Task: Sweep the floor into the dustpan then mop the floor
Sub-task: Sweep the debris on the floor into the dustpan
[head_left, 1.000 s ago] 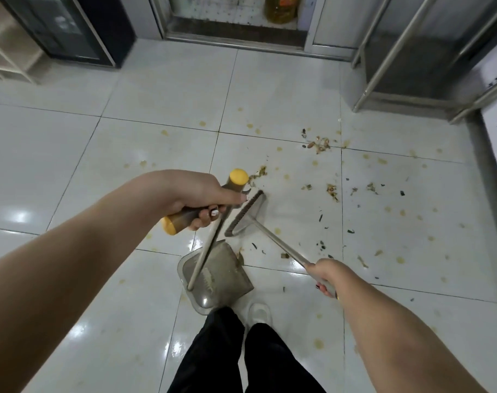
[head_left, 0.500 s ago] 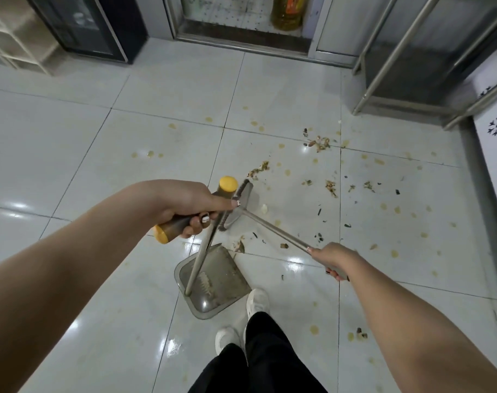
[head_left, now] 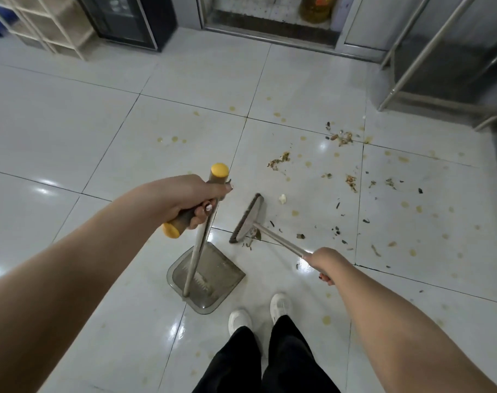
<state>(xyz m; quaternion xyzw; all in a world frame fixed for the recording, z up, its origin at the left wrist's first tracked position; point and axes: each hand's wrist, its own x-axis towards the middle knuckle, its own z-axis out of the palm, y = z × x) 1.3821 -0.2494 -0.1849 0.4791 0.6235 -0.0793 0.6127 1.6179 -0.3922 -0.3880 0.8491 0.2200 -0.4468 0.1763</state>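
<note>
The left hand (head_left: 184, 198) has its grip wrapped tight around the yellow-capped handle (head_left: 196, 204) of the dustpan (head_left: 206, 276), whose grey pan sits flat on the white tiled floor (head_left: 71, 131) directly below that grip. The right hand's (head_left: 325, 262) grip is clenched around the metal shaft of the broom (head_left: 248, 219), whose brush head rests on the floor ahead of that grip, just beyond the pan's open lip. Scattered debris (head_left: 350, 181) lies farther out beyond the brush head.
</note>
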